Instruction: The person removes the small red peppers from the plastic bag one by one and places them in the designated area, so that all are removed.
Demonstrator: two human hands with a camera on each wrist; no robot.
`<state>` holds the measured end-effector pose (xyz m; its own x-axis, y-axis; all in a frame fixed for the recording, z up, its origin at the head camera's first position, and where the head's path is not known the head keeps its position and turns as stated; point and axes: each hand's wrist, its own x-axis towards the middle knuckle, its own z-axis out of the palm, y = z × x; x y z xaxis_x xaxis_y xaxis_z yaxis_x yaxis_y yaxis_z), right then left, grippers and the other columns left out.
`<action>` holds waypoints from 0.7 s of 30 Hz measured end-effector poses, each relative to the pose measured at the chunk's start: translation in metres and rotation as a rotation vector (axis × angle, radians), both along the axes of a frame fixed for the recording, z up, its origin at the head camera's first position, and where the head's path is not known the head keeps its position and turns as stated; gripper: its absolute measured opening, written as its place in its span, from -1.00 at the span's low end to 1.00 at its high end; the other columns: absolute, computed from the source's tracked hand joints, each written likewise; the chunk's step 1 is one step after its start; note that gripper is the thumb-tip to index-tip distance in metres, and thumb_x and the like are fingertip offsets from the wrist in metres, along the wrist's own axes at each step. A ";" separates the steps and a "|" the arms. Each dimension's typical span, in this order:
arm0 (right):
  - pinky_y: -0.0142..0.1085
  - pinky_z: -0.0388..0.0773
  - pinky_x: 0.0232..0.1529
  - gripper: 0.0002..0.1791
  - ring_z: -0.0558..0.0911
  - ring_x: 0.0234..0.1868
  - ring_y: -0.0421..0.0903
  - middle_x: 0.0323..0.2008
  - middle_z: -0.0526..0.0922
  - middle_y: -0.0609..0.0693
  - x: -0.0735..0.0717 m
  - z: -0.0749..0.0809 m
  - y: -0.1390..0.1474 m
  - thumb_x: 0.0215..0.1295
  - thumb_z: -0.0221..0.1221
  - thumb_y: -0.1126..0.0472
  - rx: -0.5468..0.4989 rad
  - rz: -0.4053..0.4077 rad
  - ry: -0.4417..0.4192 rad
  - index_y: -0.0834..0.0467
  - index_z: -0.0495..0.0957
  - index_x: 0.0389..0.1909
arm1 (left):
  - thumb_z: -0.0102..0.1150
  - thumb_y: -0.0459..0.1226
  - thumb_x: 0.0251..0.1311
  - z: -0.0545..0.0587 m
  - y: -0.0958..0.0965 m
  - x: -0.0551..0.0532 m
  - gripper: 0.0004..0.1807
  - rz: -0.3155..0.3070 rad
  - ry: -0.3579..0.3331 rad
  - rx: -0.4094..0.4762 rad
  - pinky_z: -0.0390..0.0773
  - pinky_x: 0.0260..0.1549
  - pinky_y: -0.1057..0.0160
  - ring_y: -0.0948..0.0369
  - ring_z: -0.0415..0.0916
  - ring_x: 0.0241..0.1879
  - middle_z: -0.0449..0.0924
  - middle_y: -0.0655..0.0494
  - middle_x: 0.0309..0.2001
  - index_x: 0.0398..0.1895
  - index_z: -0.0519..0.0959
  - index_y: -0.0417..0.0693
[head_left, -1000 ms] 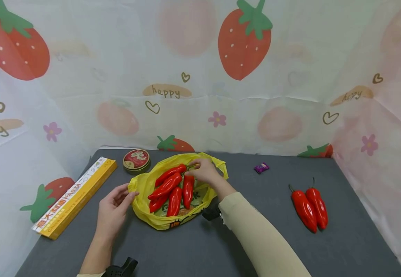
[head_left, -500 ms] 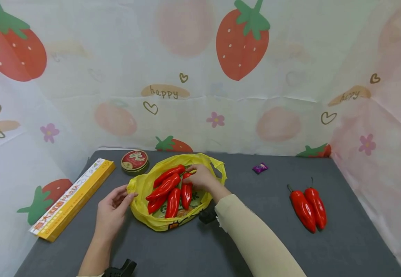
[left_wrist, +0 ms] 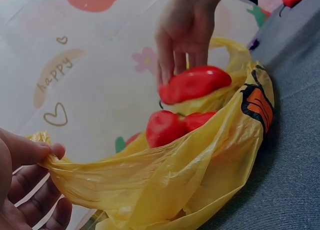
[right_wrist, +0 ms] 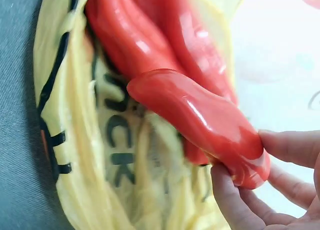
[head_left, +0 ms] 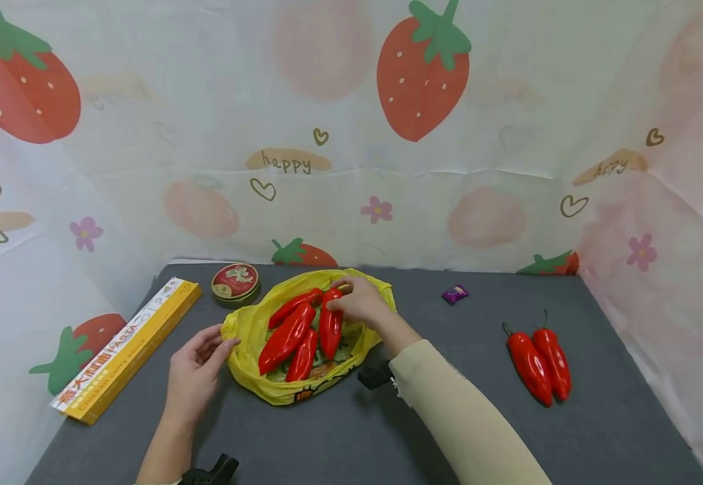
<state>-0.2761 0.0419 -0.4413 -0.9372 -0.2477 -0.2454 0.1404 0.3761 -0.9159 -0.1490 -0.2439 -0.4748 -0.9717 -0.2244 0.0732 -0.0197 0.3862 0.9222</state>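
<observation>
A yellow plastic bag [head_left: 245, 360] stands on the table with its mouth spread wide. My left hand [head_left: 196, 370] pinches the bag's left rim between thumb and fingers. Over the bag's right half, my right hand [head_left: 360, 300] holds a red chili pepper [head_left: 330, 330] near its stem end. In the right wrist view this pepper [right_wrist: 195, 115] hangs across the bag's opening, gripped between thumb and fingers. Several other red peppers [head_left: 287, 337] lie together inside the bag; the left wrist view shows only parts of them behind the bag's wall.
Two more red peppers [head_left: 531, 367] lie side by side on the table at right. Behind the bag sits a small purple wrapped candy [head_left: 455, 294]. A round red-lidded tin [head_left: 235, 283] and a long yellow pasta box [head_left: 129, 353] are at left. A printed cloth [head_left: 418, 222] closes the back.
My right hand dipped slightly into the bag, then rose again with the pepper. The peppers inside have shifted a little. My left hand keeps its hold on the rim.
</observation>
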 end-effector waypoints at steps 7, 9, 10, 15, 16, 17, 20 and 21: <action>-0.04 0.73 -0.12 -0.51 0.72 -0.08 0.09 0.20 0.53 0.24 0.010 0.017 0.014 0.30 0.33 0.30 -0.089 0.007 0.041 0.22 0.52 0.25 | 0.17 0.00 0.41 0.000 0.000 0.000 -0.55 0.006 0.005 -0.001 0.57 -0.11 0.55 0.36 0.57 -0.08 0.71 0.06 0.00 0.26 0.53 0.04; -0.03 0.73 -0.11 -0.52 0.71 -0.03 0.11 0.20 0.53 0.23 0.013 0.020 0.019 0.31 0.32 0.29 -0.097 0.015 0.061 0.20 0.52 0.24 | 0.16 -0.01 0.41 0.001 0.000 0.000 -0.55 0.005 0.003 0.003 0.57 -0.11 0.55 0.37 0.57 -0.09 0.70 0.04 0.01 0.27 0.53 0.03; -0.02 0.72 -0.09 -0.53 0.70 -0.01 0.11 0.21 0.53 0.21 0.015 0.022 0.022 0.31 0.32 0.29 -0.096 0.014 0.067 0.17 0.53 0.24 | 0.16 -0.02 0.41 0.001 0.000 0.000 -0.55 0.004 0.002 0.005 0.57 -0.11 0.55 0.37 0.56 -0.09 0.70 0.04 0.01 0.27 0.53 0.03; -0.03 0.71 -0.06 -0.55 0.66 0.07 0.07 0.19 0.58 0.13 0.025 0.029 0.034 0.29 0.34 0.26 -0.096 0.025 0.106 0.07 0.57 0.20 | 0.18 -0.05 0.41 0.002 0.001 0.001 -0.55 0.008 -0.012 0.022 0.56 -0.11 0.55 0.39 0.56 -0.09 0.70 0.01 0.04 0.29 0.53 0.04; -0.05 0.72 -0.07 -0.55 0.66 0.08 0.07 0.18 0.58 0.11 0.027 0.030 0.037 0.29 0.35 0.26 -0.095 0.026 0.113 0.05 0.57 0.20 | 0.18 -0.05 0.41 0.002 0.001 0.001 -0.55 0.008 -0.015 0.024 0.57 -0.11 0.55 0.39 0.56 -0.09 0.70 0.01 0.04 0.29 0.53 0.04; -0.07 0.73 -0.09 -0.55 0.66 0.08 0.06 0.18 0.59 0.10 0.029 0.032 0.040 0.28 0.35 0.25 -0.095 0.028 0.121 0.04 0.58 0.19 | 0.18 -0.05 0.41 0.003 0.001 0.001 -0.55 0.007 -0.017 0.026 0.57 -0.11 0.55 0.39 0.56 -0.09 0.70 0.01 0.04 0.29 0.53 0.04; -0.10 0.73 -0.11 -0.55 0.67 0.08 0.05 0.17 0.60 0.07 0.036 0.037 0.048 0.27 0.36 0.23 -0.101 0.029 0.140 0.01 0.58 0.19 | 0.18 -0.04 0.41 0.002 0.001 0.001 -0.54 0.003 -0.018 0.023 0.57 -0.11 0.54 0.39 0.56 -0.09 0.70 0.02 0.03 0.29 0.52 0.03; -0.10 0.73 -0.11 -0.55 0.66 0.08 0.06 0.17 0.60 0.07 0.038 0.039 0.051 0.27 0.35 0.22 -0.104 0.028 0.145 0.01 0.58 0.19 | 0.18 -0.04 0.41 0.002 0.001 0.001 -0.54 0.004 -0.017 0.023 0.57 -0.10 0.54 0.39 0.56 -0.08 0.70 0.03 0.03 0.29 0.53 0.03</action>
